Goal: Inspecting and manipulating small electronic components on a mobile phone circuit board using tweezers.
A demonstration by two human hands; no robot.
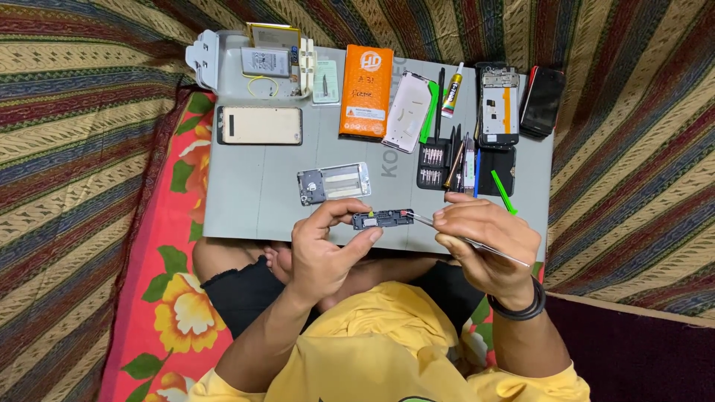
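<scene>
Left hand [322,249]: we pinch the small dark phone module [383,218] between both hands | right hand [488,242]: clamped on tweezers [477,243], tips touching module | risk: tips may slip, scratching contacts, we judge | grey worktop mat [253,201] just beyond.

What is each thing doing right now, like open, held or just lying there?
Small black phone part: held in the left hand.
Metal tweezers: pinched in the right hand, tip at the part.
Silver phone frame: lying flat on the grey mat.
Bit case: open.
Glue tube: capped, lying down.
</scene>
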